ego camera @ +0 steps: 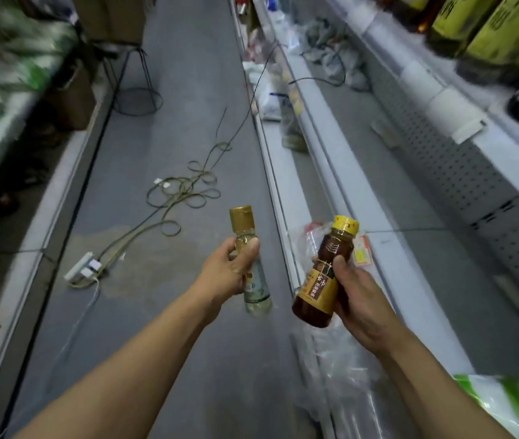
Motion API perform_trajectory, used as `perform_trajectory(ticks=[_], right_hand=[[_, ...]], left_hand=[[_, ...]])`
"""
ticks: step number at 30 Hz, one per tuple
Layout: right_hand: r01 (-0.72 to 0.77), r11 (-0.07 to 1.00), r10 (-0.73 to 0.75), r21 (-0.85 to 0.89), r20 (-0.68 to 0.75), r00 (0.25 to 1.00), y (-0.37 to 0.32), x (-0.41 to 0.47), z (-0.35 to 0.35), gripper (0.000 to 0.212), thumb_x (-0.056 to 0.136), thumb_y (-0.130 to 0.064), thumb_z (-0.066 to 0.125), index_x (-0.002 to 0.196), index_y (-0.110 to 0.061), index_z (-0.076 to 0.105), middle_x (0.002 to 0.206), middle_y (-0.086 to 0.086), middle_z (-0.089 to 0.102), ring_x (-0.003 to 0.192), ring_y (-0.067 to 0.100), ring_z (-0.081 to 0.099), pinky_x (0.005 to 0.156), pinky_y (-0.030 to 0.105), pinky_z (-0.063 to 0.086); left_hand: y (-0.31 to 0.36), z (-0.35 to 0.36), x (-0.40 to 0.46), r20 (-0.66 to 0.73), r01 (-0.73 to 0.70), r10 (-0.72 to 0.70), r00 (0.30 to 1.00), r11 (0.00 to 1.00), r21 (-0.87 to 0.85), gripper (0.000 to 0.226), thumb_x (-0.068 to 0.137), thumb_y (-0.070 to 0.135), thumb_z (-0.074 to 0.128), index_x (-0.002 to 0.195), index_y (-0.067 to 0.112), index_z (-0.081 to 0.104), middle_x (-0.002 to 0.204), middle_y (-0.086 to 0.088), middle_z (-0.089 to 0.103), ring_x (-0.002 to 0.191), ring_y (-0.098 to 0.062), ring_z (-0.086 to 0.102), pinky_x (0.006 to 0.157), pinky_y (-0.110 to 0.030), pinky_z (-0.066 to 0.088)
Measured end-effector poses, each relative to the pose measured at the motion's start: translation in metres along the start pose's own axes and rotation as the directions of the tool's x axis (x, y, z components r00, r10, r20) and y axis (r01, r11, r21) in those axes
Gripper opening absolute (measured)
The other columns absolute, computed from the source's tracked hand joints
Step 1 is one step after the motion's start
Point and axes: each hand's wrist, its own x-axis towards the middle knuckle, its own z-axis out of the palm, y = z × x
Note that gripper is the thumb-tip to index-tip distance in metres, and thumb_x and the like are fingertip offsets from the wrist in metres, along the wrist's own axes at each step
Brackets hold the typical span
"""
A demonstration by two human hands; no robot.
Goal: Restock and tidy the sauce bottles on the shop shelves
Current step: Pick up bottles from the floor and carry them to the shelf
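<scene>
Two bottles: clear bottle (253, 280) left hand (226, 274), brown bottle (323, 277) right hand (359, 296).

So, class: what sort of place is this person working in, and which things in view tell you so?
Most likely a shop aisle: long grey metal shelving, large yellow-labelled bottles on the upper shelf, and bagged goods along the lower one.

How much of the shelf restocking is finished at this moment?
Done: large green-labelled bottles already stand on the upper shelf. In hand: the left hand holds a clear bottle, the right hand a brown bottle. Left: both need shelving, and the lower shelf is mostly bare.
</scene>
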Motion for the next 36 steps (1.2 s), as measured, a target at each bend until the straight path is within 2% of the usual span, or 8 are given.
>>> perform_trajectory(ticks=[5, 8, 10, 13, 19, 25, 32, 36], right_hand=[[0.103, 0.993, -0.103, -0.063, -0.002, 0.995, -0.066, -0.013, 0.02, 0.059, 0.077, -0.043, 0.054, 0.123, -0.006, 0.055, 0.108, 0.01, 0.064, 0.095, 0.018, 0.062, 0.074, 0.028, 0.052], [0.18, 0.973, -0.184, -0.146, -0.012, 0.983, -0.1, -0.011, 0.027, 0.055, 0.077, -0.045, 0.056, 0.119, -0.01, 0.059, 0.113, 0.015, 0.066, 0.102, 0.025, 0.063, 0.083, 0.037, 0.053], [0.235, 0.954, -0.244, -0.184, -0.03, 0.969, -0.124, -0.004, 0.031, 0.044, 0.076, -0.044, 0.057, 0.11, -0.016, 0.062, 0.104, 0.01, 0.07, 0.099, 0.022, 0.065, 0.091, 0.041, 0.051], [0.337, 0.921, -0.351, -0.197, -0.043, 0.935, -0.158, 0.013, 0.039, 0.035, 0.076, -0.043, 0.056, 0.103, -0.022, 0.063, 0.09, -0.007, 0.07, 0.09, 0.011, 0.065, 0.091, 0.037, 0.051], [0.427, 0.878, -0.437, -0.218, 0.0, 0.899, -0.22, 0.054, 0.042, 0.027, 0.081, -0.041, 0.056, 0.104, -0.026, 0.061, 0.101, -0.002, 0.069, 0.101, 0.016, 0.064, 0.091, 0.032, 0.049], [0.482, 0.85, -0.497, -0.211, -0.024, 0.867, -0.277, 0.098, 0.044, 0.01, 0.093, -0.023, 0.054, 0.099, -0.027, 0.061, 0.099, -0.003, 0.069, 0.096, 0.013, 0.064, 0.086, 0.029, 0.048], [0.528, 0.828, -0.542, -0.188, -0.025, 0.84, -0.335, 0.14, 0.055, 0.016, 0.092, -0.02, 0.054, 0.106, -0.023, 0.06, 0.101, -0.005, 0.069, 0.094, 0.008, 0.063, 0.084, 0.025, 0.047], [0.542, 0.809, -0.564, -0.227, -0.042, 0.824, -0.359, 0.175, 0.064, 0.012, 0.091, -0.019, 0.055, 0.099, -0.025, 0.061, 0.093, -0.013, 0.071, 0.086, -0.001, 0.065, 0.079, 0.021, 0.047]], left_hand=[[0.074, -0.003, -0.019, -0.009, -0.048, 0.048, 0.999, 0.999, -0.009, 0.02, 0.093, 0.04, 0.051, 0.099, 0.021, 0.053, 0.081, 0.004, 0.057, 0.064, -0.004, 0.056, 0.048, -0.014, 0.045], [0.107, 0.001, -0.022, -0.031, -0.082, 0.083, 0.996, 0.997, 0.011, 0.021, 0.091, 0.039, 0.055, 0.099, 0.019, 0.055, 0.086, 0.0, 0.058, 0.069, -0.01, 0.055, 0.057, -0.021, 0.044], [0.126, 0.006, -0.018, -0.057, -0.108, 0.108, 0.992, 0.994, 0.007, 0.022, 0.09, 0.038, 0.057, 0.101, 0.018, 0.056, 0.087, -0.002, 0.058, 0.072, -0.012, 0.054, 0.062, -0.025, 0.045], [0.158, 0.015, -0.01, -0.103, -0.121, 0.12, 0.987, 0.993, -0.005, 0.027, 0.09, 0.038, 0.058, 0.11, 0.02, 0.057, 0.097, -0.005, 0.061, 0.083, -0.015, 0.058, 0.066, -0.027, 0.047], [0.228, 0.028, 0.018, -0.148, -0.178, 0.177, 0.973, 0.984, 0.007, 0.016, 0.091, 0.036, 0.056, 0.105, 0.026, 0.055, 0.102, 0.001, 0.06, 0.092, -0.012, 0.058, 0.073, -0.029, 0.046], [0.289, 0.035, 0.049, -0.202, -0.229, 0.224, 0.953, 0.973, -0.001, 0.02, 0.092, 0.035, 0.055, 0.106, 0.022, 0.055, 0.101, 0.002, 0.061, 0.092, -0.012, 0.058, 0.082, -0.035, 0.044], [0.34, 0.028, 0.095, -0.184, -0.27, 0.266, 0.946, 0.963, 0.001, 0.013, 0.093, 0.034, 0.054, 0.102, 0.024, 0.055, 0.098, 0.005, 0.06, 0.088, -0.009, 0.057, 0.066, -0.026, 0.042], [0.367, 0.011, 0.135, -0.151, -0.288, 0.286, 0.946, 0.958, 0.008, 0.011, 0.093, 0.032, 0.055, 0.1, 0.023, 0.055, 0.097, 0.002, 0.062, 0.085, -0.011, 0.059, 0.061, -0.022, 0.044]])
